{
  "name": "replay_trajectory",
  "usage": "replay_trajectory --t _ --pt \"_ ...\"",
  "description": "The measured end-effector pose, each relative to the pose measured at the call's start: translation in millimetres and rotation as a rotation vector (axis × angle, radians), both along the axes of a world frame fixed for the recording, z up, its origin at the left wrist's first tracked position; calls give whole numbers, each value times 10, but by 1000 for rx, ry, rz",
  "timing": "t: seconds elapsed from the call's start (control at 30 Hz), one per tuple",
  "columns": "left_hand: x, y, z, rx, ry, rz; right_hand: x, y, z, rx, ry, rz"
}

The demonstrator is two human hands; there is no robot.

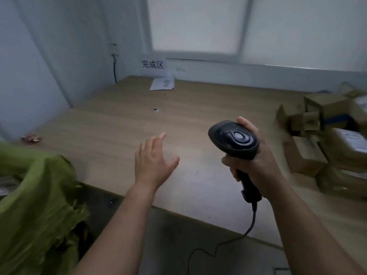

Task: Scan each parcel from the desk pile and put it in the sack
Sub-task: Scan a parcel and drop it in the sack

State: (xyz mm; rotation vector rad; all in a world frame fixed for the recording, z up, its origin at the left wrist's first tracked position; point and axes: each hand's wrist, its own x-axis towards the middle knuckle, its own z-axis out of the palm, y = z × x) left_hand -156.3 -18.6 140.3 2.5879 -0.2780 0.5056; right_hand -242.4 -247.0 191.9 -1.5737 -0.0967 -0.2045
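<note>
Fingers of the right hand [256, 155] are wrapped around the handle of a black corded handheld barcode scanner [235, 141], held above the pale wood-grain desk [119, 120]. The left hand [153, 157] hovers over the desk with fingers spread and relaxed, holding nothing. Brown cardboard parcels [325, 139] lie piled at the desk's right edge, well apart from the green woven sack [37, 199] at lower left.

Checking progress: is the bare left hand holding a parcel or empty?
Empty. The left hand hovers over the light wooden desk with fingers straight and spread, nothing in them.
</note>
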Motion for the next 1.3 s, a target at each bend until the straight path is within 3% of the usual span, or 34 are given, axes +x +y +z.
replay_trajectory --t 0.57,0.93,1.3 --pt "172 -2388 -218 15 65 -459 -694 -1819 -218 44 24 -455" --pt "615 -3734 -206 -55 177 -711 -519 -2793 -151 -24 98 -684" --pt "645 -4943 -307 -106 442 -792 -371 -3731 -425 -58 178 -772"
